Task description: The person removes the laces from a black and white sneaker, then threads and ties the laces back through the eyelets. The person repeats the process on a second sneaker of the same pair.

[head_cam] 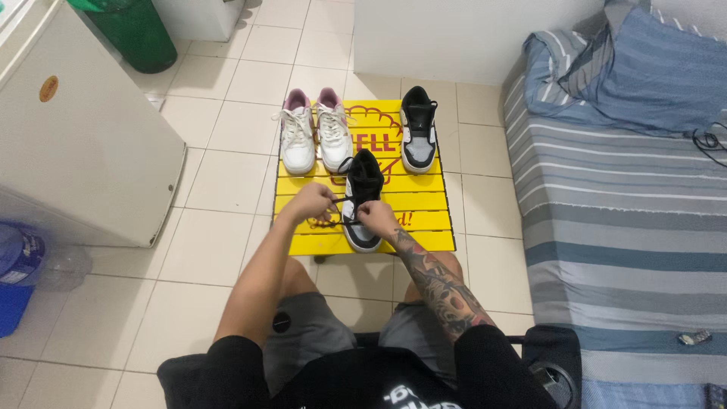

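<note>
Head view: my left hand (309,203) and right hand (376,217) each pinch, I think, a black lace (344,199) over the black-and-white sneaker (362,201) between them, on the yellow slatted stand (424,220).

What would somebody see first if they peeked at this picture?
Probably the bright yellow slatted board on the tiled floor, right in the middle. On it, the left hand and right hand pinch the laces of a black, white and grey sneaker. Behind it stand a white pair with pink heels and the matching black sneaker, with a striped bed on the right.
</note>
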